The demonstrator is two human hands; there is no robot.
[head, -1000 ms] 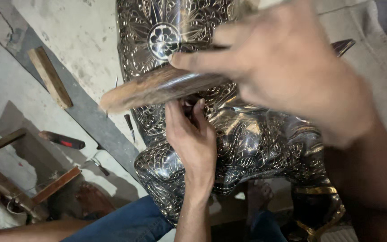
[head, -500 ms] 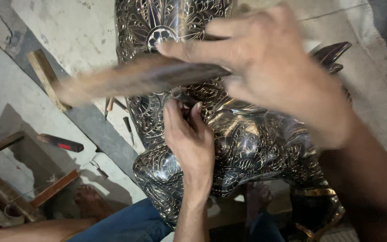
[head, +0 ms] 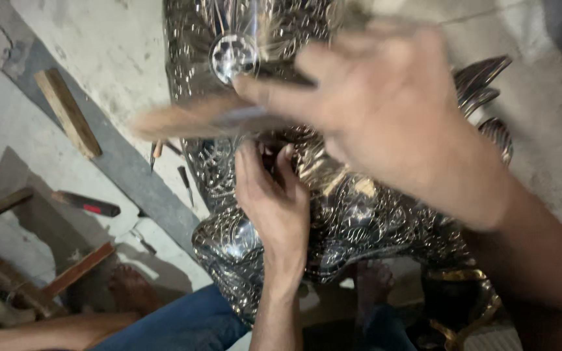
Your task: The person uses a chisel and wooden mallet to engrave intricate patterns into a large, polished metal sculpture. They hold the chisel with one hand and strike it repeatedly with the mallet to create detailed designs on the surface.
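**Ana:** Looking at the embossed metal figure [head: 359, 214] first, where does it sit against the 2 hands?

**Ben:** It fills the middle, shiny silver and covered in fine scale-like patterning, with a round boss [head: 233, 57] just left of the right hand's fingertips. The left hand [head: 274, 195] rests on its surface, fingers pinched together around something small; it is too hidden to tell what.

**Ana:** And the right hand?

**Ben:** The right hand [head: 385, 123] is above the left, closed around a wooden-handled tool [head: 196, 120] that sticks out to the left. Both are blurred, so I cannot tell the tool's head.

**Ana:** What lies further out?

**Ben:** Left of the hands, on the concrete floor [head: 99, 39], is a short wooden block [head: 67, 112]. Nearer the left hand are 2 thin chisels [head: 170, 162], just beside the figure. Further left lies a dark tool with a red mark [head: 89, 205], and some wooden slats [head: 66, 273]. Below the left forearm is a leg in blue jeans [head: 183, 325], with a bare foot [head: 128, 286] beside it.
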